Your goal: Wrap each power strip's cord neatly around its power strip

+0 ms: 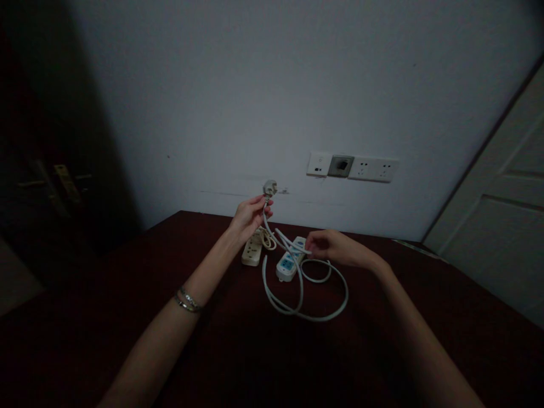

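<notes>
My left hand (pixel 251 218) pinches a white power plug (pixel 270 188) at its neck, raised in front of the wall with the prongs turned to the right. A white cord (pixel 325 319) runs down from the plug and lies in loose loops. My right hand (pixel 329 247) is closed, its curled fingertips on a stretch of this cord above the right side of a white power strip (pixel 286 268) with blue socket faces. Behind and left of it, below my left hand, lies a second, cream power strip (pixel 251 254) with its own bundled cord (pixel 267 239).
The dark red tabletop (pixel 204 340) meets a pale wall (pixel 238 102). Wall sockets (pixel 369 169) and a grey-framed wall plate (pixel 340 166) sit above its back edge. A white panelled door (pixel 505 209) stands right; a dark door with a brass handle (pixel 63 175) is at left.
</notes>
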A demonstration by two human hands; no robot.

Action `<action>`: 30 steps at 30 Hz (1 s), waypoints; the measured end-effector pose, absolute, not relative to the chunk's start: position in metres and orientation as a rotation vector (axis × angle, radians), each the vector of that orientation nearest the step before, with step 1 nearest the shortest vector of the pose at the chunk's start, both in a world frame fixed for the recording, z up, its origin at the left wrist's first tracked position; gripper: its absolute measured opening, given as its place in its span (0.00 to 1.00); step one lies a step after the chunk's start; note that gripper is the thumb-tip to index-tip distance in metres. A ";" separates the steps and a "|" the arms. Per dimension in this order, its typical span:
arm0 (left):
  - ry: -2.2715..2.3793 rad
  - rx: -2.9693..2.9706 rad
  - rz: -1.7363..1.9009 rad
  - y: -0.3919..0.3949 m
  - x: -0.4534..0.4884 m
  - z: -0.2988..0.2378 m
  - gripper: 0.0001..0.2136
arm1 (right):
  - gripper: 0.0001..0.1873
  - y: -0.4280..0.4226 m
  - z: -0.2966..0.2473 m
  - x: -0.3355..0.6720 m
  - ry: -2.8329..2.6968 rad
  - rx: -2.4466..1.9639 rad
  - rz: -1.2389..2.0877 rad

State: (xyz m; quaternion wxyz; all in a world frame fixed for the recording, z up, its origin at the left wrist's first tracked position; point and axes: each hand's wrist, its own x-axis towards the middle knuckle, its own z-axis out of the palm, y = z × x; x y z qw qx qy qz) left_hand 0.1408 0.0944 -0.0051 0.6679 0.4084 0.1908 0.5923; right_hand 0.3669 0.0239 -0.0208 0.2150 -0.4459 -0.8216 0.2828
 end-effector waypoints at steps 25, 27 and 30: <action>0.502 0.873 1.801 0.061 0.069 0.077 0.13 | 0.21 -0.060 -0.026 0.318 -2.017 -1.076 1.025; 0.618 0.939 2.002 0.070 0.048 0.084 0.13 | 0.20 -0.068 -0.026 0.331 -2.077 -1.117 0.890; 0.722 1.020 2.015 0.077 0.020 0.091 0.13 | 0.20 -0.079 -0.026 0.348 -2.132 -1.164 0.754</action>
